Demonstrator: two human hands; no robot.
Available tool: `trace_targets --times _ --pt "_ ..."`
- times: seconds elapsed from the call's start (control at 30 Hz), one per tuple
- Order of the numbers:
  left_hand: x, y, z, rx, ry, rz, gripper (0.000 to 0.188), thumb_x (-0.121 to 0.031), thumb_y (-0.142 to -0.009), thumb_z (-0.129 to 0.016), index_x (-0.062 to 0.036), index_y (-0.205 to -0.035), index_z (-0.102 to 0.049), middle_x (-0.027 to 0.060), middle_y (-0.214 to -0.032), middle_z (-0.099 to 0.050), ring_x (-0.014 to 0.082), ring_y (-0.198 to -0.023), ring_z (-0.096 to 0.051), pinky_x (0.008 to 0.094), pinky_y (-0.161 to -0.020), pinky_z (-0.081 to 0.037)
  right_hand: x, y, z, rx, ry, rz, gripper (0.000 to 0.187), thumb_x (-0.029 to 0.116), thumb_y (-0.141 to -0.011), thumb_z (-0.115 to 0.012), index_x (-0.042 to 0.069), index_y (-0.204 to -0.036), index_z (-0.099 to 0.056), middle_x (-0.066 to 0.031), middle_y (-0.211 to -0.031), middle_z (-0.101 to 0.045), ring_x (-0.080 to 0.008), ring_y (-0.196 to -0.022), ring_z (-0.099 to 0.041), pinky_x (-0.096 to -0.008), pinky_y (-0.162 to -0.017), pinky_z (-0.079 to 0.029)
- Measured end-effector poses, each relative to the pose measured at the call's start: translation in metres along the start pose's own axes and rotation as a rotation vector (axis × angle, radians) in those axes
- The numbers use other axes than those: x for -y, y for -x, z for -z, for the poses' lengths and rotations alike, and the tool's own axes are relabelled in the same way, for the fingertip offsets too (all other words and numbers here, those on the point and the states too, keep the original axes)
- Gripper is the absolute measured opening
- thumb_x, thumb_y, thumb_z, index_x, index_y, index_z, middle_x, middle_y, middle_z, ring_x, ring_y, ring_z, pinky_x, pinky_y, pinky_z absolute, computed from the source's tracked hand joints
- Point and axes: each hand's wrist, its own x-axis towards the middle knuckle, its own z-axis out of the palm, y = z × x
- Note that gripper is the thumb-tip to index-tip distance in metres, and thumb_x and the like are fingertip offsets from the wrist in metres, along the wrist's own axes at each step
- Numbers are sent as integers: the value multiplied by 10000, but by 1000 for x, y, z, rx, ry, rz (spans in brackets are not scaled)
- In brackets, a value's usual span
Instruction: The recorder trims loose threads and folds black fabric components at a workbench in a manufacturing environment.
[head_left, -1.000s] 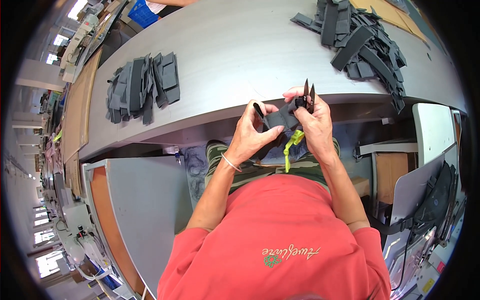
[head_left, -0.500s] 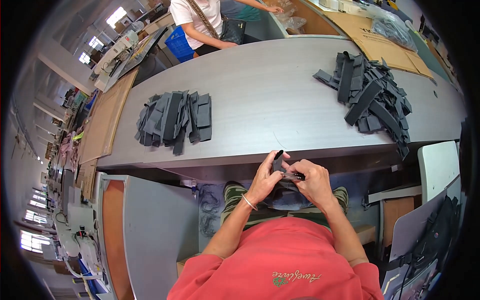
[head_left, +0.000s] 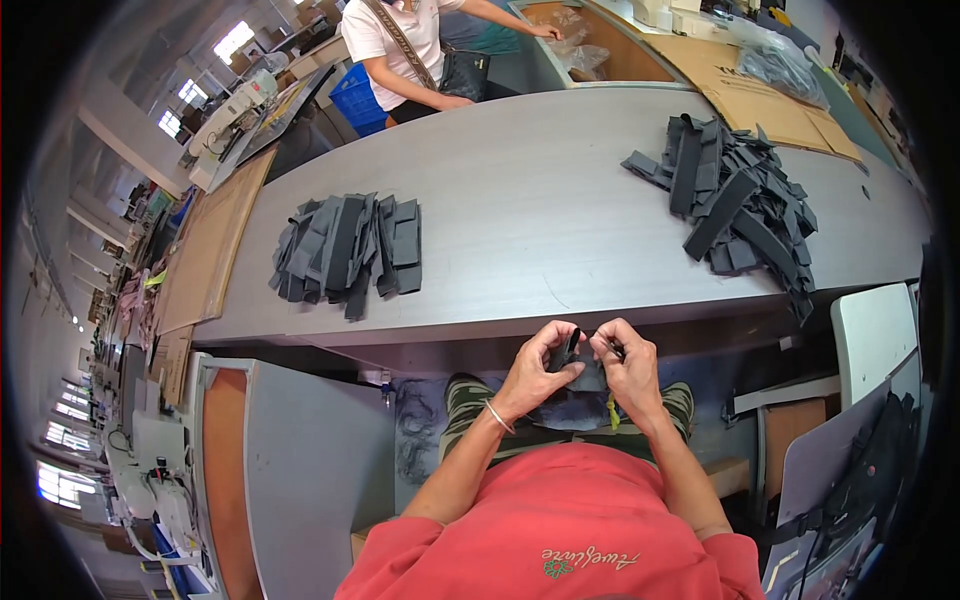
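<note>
Hands [head_left: 585, 368] lower w/ dark strap piece [head_left: 580, 372], now above lap.

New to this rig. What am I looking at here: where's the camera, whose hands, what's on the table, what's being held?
There is no machine here: a person works with two bare hands. The single picture comes from a wide fisheye camera worn on that person's head, looking down, so straight edges bend near the rim and the forearms enter from below.

The left hand and right hand are together just below the near edge of the long grey table, over the lap. Between them they pinch a small dark fabric piece; its exact shape is hard to tell.

On the table lie two heaps of dark fabric strips: a tidier left pile and a looser right pile. Another person stands at the far side.
</note>
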Motion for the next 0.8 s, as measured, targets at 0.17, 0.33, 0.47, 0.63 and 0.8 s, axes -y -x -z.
trace_targets --times 0.17,0.33,0.47,0.63,0.8 --pt "4 4 -3 -204 -38 63 215 -31 -832 -642 -31 -1041 -592 -37 -821 -561 54 -769 -503 195 -713 -406 -3 10 -1 33 1 73 79 -29 -800 -596 21 -860 -591 -120 -699 -607 -230 -601 -594 -299 -556 -439" --pt "4 -4 -1 -341 96 -7 215 -228 -954 -535 -38 -1007 -620 -17 -765 -579 61 -742 -522 222 -678 -433 2 1 -5 23 109 330 261 -89 -650 -582 60 -861 -621 -83 -792 -633 -278 -677 -623 -327 -571 -470" --pt "-12 -7 4 -407 92 -29 261 -252 -963 -512 -22 -1018 -621 -2 -733 -590 61 -707 -520 231 -645 -425 12 1 0 -7 268 430 290 -58 -649 -616 100 -890 -646 -28 -798 -656 -205 -700 -645 -325 -560 -428" --pt "-6 -10 7 -364 99 -27 211 -129 -902 -487 -3 -1039 -589 21 -746 -587 73 -700 -519 224 -655 -428 5 -2 -2 22 227 370 328 -74 -639 -618 99 -915 -654 -26 -793 -654 -197 -713 -653 -315 -600 -465" --pt "-11 -2 13 -217 147 -69 424 -21 -672 -457 3 -1081 -567 34 -820 -558 93 -767 -485 223 -704 -396 6 3 -2 95 130 199 355 -79 -645 -604 90 -951 -662 -58 -828 -628 -224 -746 -646 -324 -646 -497"
